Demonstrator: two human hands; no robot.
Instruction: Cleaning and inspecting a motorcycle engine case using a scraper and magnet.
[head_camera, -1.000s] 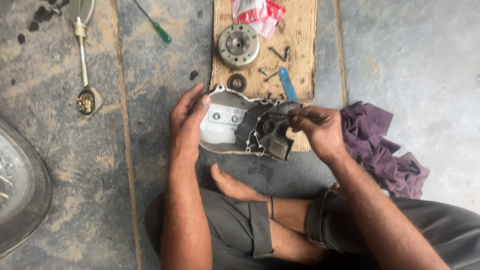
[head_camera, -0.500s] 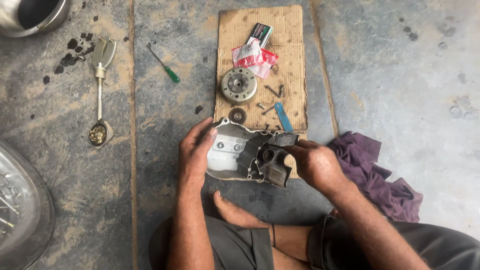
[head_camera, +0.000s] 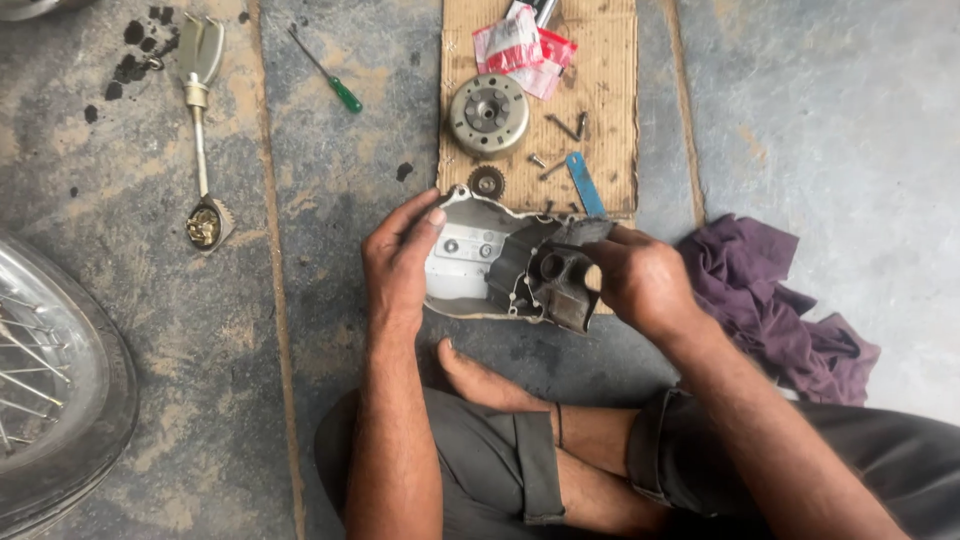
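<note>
Metal engine cover (head_camera: 470, 262) half hidden by hands.

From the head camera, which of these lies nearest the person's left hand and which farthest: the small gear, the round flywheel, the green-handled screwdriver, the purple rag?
Measured from the left hand:
1. Small gear, just above the hand, at the cardboard's lower edge.
2. Round flywheel, farther up on the cardboard.
3. Green-handled screwdriver, up on the concrete floor, about as far as the flywheel; too close to call.
4. Purple rag, far right, beyond the right hand.
</note>
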